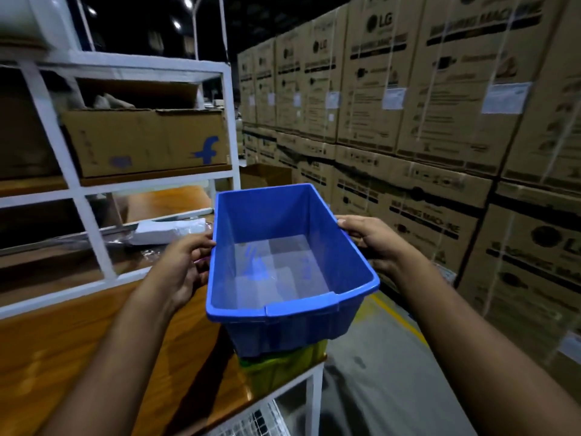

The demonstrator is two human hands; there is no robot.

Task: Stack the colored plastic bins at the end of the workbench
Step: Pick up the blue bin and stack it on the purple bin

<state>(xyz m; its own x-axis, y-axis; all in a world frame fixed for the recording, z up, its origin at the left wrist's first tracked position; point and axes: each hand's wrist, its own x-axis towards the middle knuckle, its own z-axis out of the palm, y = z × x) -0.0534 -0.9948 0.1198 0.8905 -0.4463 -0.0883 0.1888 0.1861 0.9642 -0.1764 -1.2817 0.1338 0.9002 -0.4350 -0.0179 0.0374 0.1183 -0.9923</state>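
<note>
An empty blue plastic bin (283, 262) is held over the right end of the wooden workbench (94, 341). My left hand (182, 265) grips its left rim. My right hand (371, 237) grips its right rim. Directly under the blue bin a yellow-green bin (283, 366) sits on the bench corner, mostly hidden. The blue bin's base is at or inside the yellow-green bin's top; I cannot tell whether it rests there.
A white metal shelf frame (94, 221) stands on the bench at left, holding a cardboard box (147, 140). A white foam piece (169, 229) lies behind the bins. Stacked cartons (440, 121) wall the right side across a floor aisle (393, 372).
</note>
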